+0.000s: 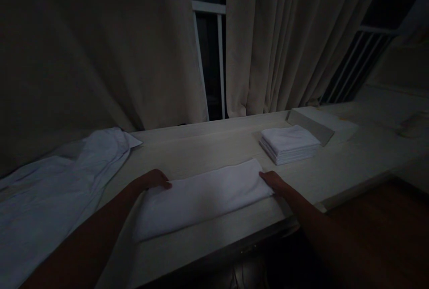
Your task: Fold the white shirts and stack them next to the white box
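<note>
Light: v. dim room, details hard to read.
Towel: white folded towel (204, 197) lies as a long strip on the pale table (351, 168), near its front edge, running left-right w/ the right end a bit farther back.
Left hand: left hand (154, 179) rests on the strip's left far corner, palm down, fingers curled over the cloth edge; can't tell if it's pinching or just pressing.
Right hand: right hand (275, 182) lies at the strip's right end, fingers flat & together, tips touching the cloth; no pinch seen.
Stack: neat stack of folded white towels (290, 144) sits behind & right of the strip, apart from it.
Box: pale box (313, 123) just behind the stack, angled.
Sheet: crumpled white sheet (60, 181) spread over the table's left end, apart from the strip.
Back: beige curtains (100, 47) hang behind the table, dark window (211, 56) showing in the gap.
</note>
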The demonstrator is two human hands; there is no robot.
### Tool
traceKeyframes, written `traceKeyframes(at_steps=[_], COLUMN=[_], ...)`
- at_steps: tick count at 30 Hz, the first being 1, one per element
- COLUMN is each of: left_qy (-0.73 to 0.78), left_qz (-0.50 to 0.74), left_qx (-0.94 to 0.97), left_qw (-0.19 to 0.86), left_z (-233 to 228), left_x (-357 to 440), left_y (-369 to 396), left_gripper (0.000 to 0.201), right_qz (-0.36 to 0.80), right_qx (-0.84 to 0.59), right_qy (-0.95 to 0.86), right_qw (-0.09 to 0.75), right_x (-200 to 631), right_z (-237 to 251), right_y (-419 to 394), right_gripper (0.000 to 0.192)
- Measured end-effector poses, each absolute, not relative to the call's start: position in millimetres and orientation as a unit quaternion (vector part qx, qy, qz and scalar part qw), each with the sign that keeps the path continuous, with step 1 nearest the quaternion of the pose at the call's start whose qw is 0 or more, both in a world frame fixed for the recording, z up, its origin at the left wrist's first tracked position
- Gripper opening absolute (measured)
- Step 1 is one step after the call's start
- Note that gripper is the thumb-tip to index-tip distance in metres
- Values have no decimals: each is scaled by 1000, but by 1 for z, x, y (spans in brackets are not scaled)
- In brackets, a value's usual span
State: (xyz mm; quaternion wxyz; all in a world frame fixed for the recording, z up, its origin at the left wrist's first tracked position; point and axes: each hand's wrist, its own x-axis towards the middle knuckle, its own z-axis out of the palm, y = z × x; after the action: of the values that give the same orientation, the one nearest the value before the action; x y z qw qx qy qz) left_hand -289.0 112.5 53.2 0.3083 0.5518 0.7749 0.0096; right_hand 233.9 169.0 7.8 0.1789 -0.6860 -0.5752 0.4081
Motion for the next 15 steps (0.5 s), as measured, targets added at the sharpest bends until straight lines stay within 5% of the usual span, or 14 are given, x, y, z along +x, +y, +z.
traceKeyframes(at_steps=[15], left_qy=[706], left_qz=[8], left_qx=[615], left_qw=[351], left_z=[66], left_x=[-271], left_y=[130], left_gripper=[31], right_qz=[408], right_qx=[-674], right_qy=[-585], right_qw=[192], right_x=[232], right_z=[10], right_y=[168], right_gripper=[35])
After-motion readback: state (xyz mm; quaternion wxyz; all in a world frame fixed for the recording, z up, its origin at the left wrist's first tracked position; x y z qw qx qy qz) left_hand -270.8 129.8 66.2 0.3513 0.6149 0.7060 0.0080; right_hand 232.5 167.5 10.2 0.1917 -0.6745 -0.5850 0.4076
